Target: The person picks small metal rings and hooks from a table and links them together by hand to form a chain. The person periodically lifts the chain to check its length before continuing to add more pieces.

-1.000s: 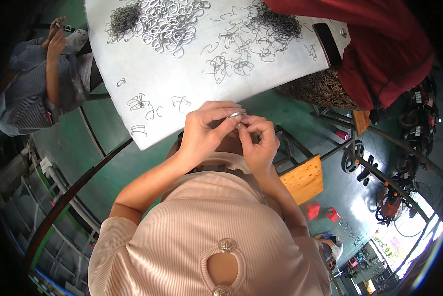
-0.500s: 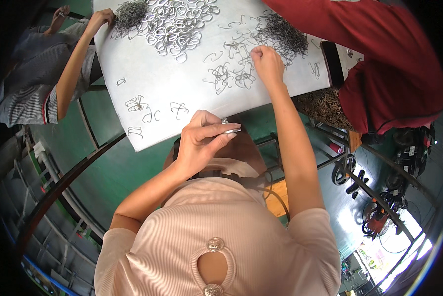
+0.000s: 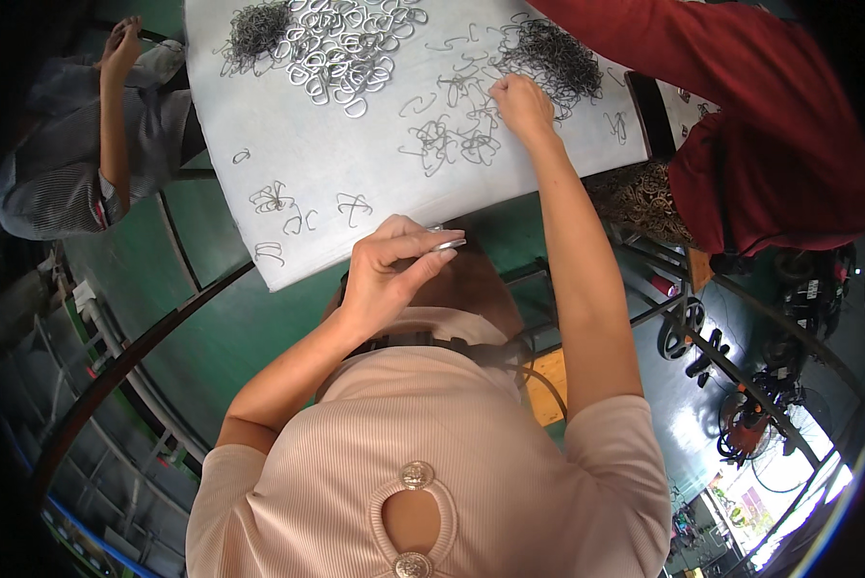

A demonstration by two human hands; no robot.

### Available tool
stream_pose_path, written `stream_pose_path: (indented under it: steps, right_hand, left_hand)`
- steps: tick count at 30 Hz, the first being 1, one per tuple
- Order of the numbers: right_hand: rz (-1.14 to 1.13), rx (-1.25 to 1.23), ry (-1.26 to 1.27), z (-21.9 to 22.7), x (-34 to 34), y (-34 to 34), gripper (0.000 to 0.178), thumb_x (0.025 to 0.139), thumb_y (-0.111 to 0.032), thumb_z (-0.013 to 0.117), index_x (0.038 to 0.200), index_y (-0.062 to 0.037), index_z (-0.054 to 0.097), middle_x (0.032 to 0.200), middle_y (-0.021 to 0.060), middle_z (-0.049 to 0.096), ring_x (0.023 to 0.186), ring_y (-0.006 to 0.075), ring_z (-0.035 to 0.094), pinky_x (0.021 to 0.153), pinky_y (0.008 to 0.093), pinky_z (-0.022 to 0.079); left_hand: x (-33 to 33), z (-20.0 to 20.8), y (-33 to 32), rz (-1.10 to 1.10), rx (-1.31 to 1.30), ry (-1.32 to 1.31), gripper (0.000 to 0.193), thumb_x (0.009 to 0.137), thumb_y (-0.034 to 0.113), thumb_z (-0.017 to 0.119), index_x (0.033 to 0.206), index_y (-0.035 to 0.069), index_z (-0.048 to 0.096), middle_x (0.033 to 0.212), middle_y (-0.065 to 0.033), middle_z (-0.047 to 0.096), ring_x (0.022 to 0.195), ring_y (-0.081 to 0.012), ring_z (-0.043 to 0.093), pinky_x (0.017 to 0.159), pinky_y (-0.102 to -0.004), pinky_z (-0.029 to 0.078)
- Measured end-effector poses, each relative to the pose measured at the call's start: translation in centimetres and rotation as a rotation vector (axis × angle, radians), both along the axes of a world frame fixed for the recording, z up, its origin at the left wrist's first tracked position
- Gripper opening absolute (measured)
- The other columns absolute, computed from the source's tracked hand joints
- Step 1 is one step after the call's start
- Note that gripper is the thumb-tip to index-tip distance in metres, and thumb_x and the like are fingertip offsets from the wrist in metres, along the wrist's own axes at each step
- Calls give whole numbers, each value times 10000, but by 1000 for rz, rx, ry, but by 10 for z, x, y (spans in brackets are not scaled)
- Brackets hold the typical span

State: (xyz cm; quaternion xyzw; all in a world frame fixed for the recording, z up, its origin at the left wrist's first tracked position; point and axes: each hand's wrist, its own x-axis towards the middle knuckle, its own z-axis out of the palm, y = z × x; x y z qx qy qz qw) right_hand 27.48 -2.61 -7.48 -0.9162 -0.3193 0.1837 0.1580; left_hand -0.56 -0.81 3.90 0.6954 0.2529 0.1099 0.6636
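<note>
My left hand (image 3: 386, 275) is closed just off the table's near edge, pinching a small silver metal ring (image 3: 449, 245) between thumb and fingers. The ring is seen nearly edge-on. Over the table, my right hand (image 3: 525, 104) has its fingers drawn together beside loose, thin wire hooks (image 3: 478, 144); whatever its fingertips hold is hidden. A dense pile of dark wire hooks (image 3: 558, 63) lies just beyond it. Farther left is a heap of silver oval rings (image 3: 341, 63).
The white table (image 3: 336, 154) carries a second dark wire pile (image 3: 259, 34) at far left and a few stray wire hooks (image 3: 353, 207) near its front corner. One co-worker in a striped top (image 3: 62, 193) sits left; another's red sleeve (image 3: 644, 43) reaches over the right side.
My right hand has moved slightly away from me. My left hand stays nearly in place, with the ring turned a little. The left co-worker's hand has drawn back from the dark pile.
</note>
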Motion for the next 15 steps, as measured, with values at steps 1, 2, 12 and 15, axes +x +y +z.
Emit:
stream_pose_path:
  steps: [1,2,12,15]
  right_hand:
    - [26,-36,21,5,0,5,176,826,-163,583,933,-53,668,1056,126,626,989,306,601,833,431,479]
    - [52,-73,42,9,-1,10,187,824,-144,576,951,-43,670,1077,132,618,1014,308,595,843,439,481]
    - [-23,209,101,-14,3,-3,170,801,-91,568,938,-5,622,1004,162,637,934,317,616,811,403,487]
    - [-193,425,155,-37,0,-17,150,795,-92,611,912,-2,588,933,157,647,852,291,633,746,372,499]
  left_hand:
    - [-1,1,0,-5,5,3,214,808,38,678,1015,82,712,770,-42,600,698,-97,551,638,-224,447]
    - [-3,2,0,-9,9,6,213,809,39,678,1015,82,712,769,-43,600,694,-98,555,638,-224,448]
    - [-17,-3,-4,-26,3,25,211,811,32,667,1014,68,711,788,-27,599,718,-92,526,658,-224,423]
    - [-17,-6,-2,-45,54,26,209,810,32,667,1009,70,713,770,-28,598,705,-91,524,645,-224,421]
